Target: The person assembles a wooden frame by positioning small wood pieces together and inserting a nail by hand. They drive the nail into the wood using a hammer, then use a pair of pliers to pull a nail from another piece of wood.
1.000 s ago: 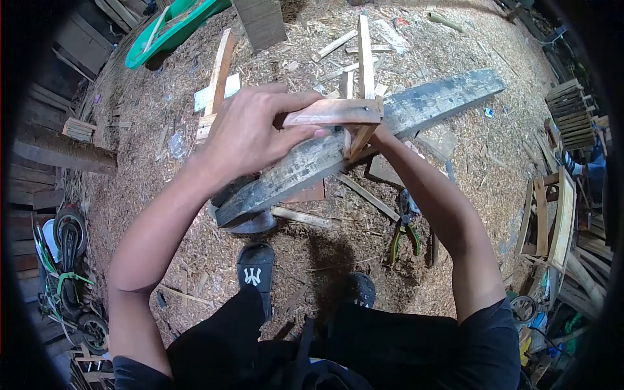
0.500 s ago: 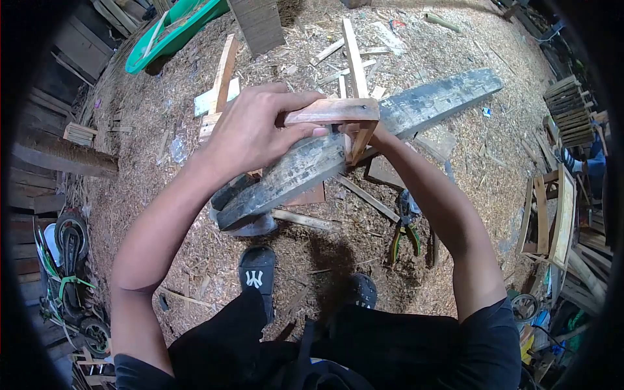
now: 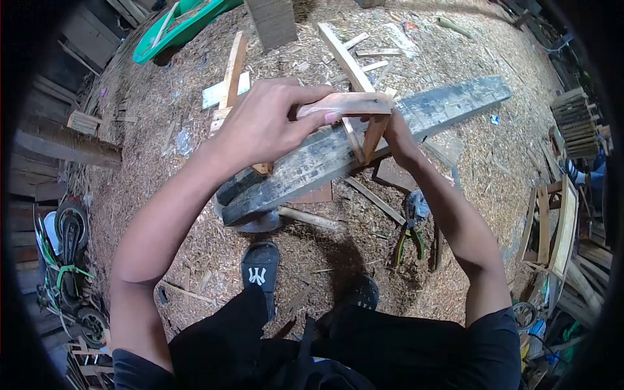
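My left hand grips the top rail of a small wooden frame made of pale slats, fingers curled over its near end. The frame rests on a long dark weathered plank that runs from lower left to upper right. My right hand is mostly hidden behind the frame's right corner and holds it from below. A long slat of the frame sticks up and away to the upper left.
Sawdust and wood offcuts cover the ground. Green-handled pliers lie right of my feet. A green plastic object sits at top left, a wooden frame at right, a motorbike at left. My black sandal is below.
The frame has turned in my hands, so its long slat now leans further left. My right hand has come up beside the frame's right corner.
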The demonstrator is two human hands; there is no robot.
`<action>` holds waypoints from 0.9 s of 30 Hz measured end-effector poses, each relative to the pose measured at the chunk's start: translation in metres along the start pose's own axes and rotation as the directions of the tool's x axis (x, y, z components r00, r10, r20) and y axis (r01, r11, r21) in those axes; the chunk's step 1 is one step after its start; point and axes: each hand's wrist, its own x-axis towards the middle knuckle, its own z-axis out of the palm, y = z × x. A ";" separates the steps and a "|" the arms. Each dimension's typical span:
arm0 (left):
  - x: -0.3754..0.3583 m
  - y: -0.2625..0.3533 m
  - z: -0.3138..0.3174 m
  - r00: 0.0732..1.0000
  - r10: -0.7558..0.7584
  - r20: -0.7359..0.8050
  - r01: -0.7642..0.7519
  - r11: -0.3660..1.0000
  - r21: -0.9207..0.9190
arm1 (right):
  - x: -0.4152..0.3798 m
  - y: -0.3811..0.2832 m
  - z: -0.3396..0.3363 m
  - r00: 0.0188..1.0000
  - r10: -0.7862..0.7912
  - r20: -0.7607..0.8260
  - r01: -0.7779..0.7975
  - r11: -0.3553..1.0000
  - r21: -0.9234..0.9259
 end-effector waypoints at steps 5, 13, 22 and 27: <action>0.001 -0.004 0.000 1.000 0.003 0.004 -0.003 1.000 -0.025 | -0.038 -0.012 0.015 0.959 -0.262 0.105 0.277 0.946 -0.167; 0.007 0.006 -0.005 0.997 0.071 0.028 -0.071 0.997 0.002 | -0.039 -0.021 0.016 0.970 -0.171 0.171 0.197 0.969 -0.151; 0.006 0.007 0.003 0.999 0.040 -0.018 -0.041 0.996 -0.073 | -0.038 -0.002 0.012 0.954 -0.284 0.097 0.278 0.958 0.074; 0.009 0.001 0.002 0.997 0.061 -0.043 -0.064 0.996 -0.064 | -0.040 -0.008 0.016 0.967 -0.244 0.072 0.235 0.966 0.112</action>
